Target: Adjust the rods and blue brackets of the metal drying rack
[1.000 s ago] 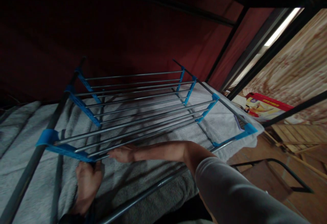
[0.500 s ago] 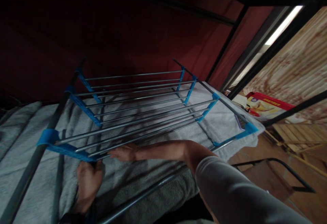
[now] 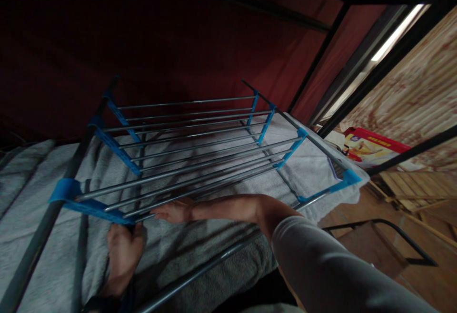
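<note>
A rack of grey metal tubes (image 3: 200,175) with blue plastic brackets lies across a grey blanket. My left hand (image 3: 124,251) is closed at the lower end of the near-left blue bracket (image 3: 94,207), its fingertips hidden beneath it. Just to the right, my right hand (image 3: 176,210) grips the lowest metal tube close to where it meets that bracket. Part of the right fingers is hidden behind the tube. A thick side pole (image 3: 44,237) runs through the bracket's upper-left end. At the far right another blue bracket (image 3: 350,179) holds a shiny tube end.
The grey blanket (image 3: 246,251) covers the surface under the rack. A dark red wall (image 3: 185,42) stands behind. To the right are a red and yellow box (image 3: 374,146), a wooden slatted piece (image 3: 417,184) and a chair (image 3: 378,249) on the tiled floor.
Little differs. The view has shifted very slightly, and both hands keep their places at the near-left bracket and the tube.
</note>
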The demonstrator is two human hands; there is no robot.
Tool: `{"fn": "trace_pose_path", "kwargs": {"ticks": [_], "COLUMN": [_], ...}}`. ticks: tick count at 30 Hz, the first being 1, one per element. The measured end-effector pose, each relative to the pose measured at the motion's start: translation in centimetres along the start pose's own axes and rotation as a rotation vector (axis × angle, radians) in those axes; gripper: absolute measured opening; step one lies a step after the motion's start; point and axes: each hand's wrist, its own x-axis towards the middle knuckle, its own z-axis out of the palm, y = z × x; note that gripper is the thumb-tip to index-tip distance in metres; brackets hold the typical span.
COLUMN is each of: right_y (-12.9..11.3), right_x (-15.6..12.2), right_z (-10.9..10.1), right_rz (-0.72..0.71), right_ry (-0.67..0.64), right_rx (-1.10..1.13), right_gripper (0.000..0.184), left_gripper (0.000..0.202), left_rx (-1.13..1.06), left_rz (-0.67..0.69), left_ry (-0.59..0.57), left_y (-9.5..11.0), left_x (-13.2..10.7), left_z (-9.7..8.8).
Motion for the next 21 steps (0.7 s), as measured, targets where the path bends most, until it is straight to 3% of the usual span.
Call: {"fn": "trace_pose_path", "kwargs": {"ticks": [3, 8, 17, 21], "right_y": [-0.1, -0.1, -1.1, -1.1], "right_x": [-0.3, -0.5, -1.8, -1.8], "right_z": [0.1, -0.3, 0.6, 0.4], "right_rz": [-0.012, 0.012, 0.134, 0.093], "right_ry": [-0.068, -0.059, -0.015, -0.032], "right_rx": [-0.017, -0.03, -0.002, 0.019], "right_gripper": [0.031, 0.032, 0.036, 0.037], "left_gripper": [0.017, 0.017, 0.013, 0.018], "left_rx": [-0.017, -0.056, -0.151, -0.16], "left_rz": [-0.011, 0.02, -0.107, -0.136], "left_ry": [0.018, 0.04, -0.023, -0.019], "left_y": [-0.1, -0.2, 2.0, 1.9], "left_x": [-0.1, 0.2, -1.1, -1.4], "left_z": [0.2, 0.3, -0.7, -0.5]}}
